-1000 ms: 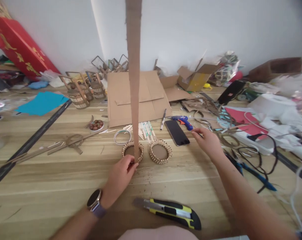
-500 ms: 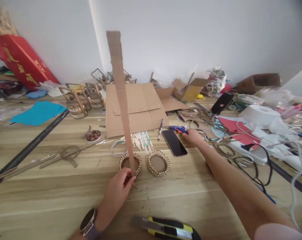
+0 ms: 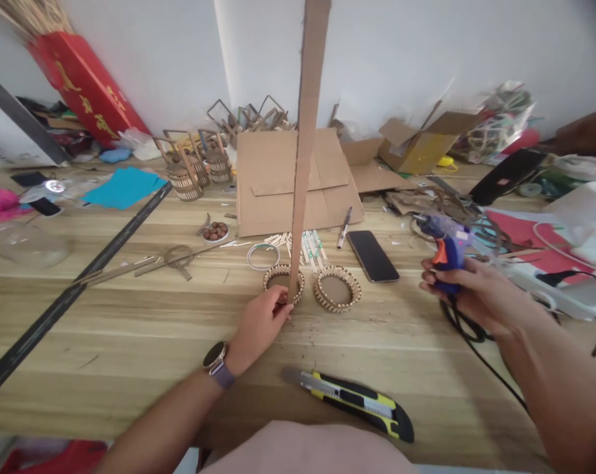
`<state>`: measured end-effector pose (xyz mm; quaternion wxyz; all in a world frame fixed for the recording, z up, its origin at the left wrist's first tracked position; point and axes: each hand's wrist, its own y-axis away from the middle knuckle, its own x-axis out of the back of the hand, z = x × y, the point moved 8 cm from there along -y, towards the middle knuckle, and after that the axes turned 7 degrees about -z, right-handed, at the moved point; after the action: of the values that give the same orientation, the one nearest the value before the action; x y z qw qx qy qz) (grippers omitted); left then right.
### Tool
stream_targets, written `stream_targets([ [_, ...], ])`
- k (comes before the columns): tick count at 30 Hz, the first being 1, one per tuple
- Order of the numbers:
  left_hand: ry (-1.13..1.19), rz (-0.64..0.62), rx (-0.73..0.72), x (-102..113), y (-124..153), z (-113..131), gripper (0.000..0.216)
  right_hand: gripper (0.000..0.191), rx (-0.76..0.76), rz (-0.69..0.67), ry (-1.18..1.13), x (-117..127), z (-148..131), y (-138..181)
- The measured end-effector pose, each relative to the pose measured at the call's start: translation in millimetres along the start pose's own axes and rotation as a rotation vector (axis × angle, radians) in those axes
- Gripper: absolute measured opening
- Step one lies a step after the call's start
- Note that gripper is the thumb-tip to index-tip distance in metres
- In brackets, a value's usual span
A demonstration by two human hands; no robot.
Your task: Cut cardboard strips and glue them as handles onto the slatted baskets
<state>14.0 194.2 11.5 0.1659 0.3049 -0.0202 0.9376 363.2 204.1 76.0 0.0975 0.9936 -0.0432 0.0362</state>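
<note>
My left hand [image 3: 263, 319] pinches the lower end of a long cardboard strip [image 3: 306, 125], which stands upright against the near side of a small round basket base [image 3: 265, 280]. A second basket base [image 3: 336, 306], ringed with short wooden pieces, sits just to its right. Raised above the table on the right, my right hand [image 3: 475, 289] is wrapped round the handle of a blue hot glue gun [image 3: 448, 247] with an orange trigger. Its nozzle points left, and a black cord hangs below. Nearest me lies a yellow and black utility knife [image 3: 357, 401].
A black phone [image 3: 373, 255] and a pen [image 3: 344, 228] lie beyond the basket bases. Flat cardboard sheets [image 3: 268, 210] lie behind, with small wooden buckets [image 3: 183, 179] at back left. A bowl of brown beads [image 3: 215, 231] stands left of centre. Clutter and cords fill the right.
My right hand has lifted the glue gun off the table and brought it nearer, nozzle now leftward. The left hand still holds the strip at the basket base; the view has shifted.
</note>
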Motion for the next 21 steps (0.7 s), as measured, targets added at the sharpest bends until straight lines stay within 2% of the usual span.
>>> stream_targets([
  [2, 0.013, 0.004, -0.01, 0.4, 0.5, 1.3, 0.013, 0.042, -0.017, -0.099, -0.076, -25.7, 14.3, 16.8],
  [5, 0.019, 0.012, -0.032, 2.0, 1.7, 4.2, 0.012, 0.034, -0.076, -0.417, -0.273, -78.6, 38.0, 34.4],
  [7, 0.02, 0.018, -0.045, 3.5, 1.8, 5.7, 0.011, 0.029, -0.106, -0.558, -0.268, -106.0, 50.0, 41.5],
  [9, 0.021, 0.025, -0.059, 5.0, 1.3, 6.4, 0.009, 0.025, -0.106, -0.641, -0.219, -125.8, 57.5, 44.7],
  [12, 0.026, 0.039, -0.078, 6.5, 0.5, 6.8, 0.003, 0.025, -0.135, -0.68, -0.128, -140.9, 70.2, 44.7],
  [17, 0.071, 0.071, -0.117, 9.6, 4.8, 14.8, 0.008, 0.032, -0.118, -0.546, 0.029, -130.3, 88.6, 34.3],
  [21, 0.131, 0.137, -0.137, 30.8, 16.5, 29.0, 0.019, 0.03, -0.114, -0.564, 0.048, -130.8, 88.2, 34.8],
])
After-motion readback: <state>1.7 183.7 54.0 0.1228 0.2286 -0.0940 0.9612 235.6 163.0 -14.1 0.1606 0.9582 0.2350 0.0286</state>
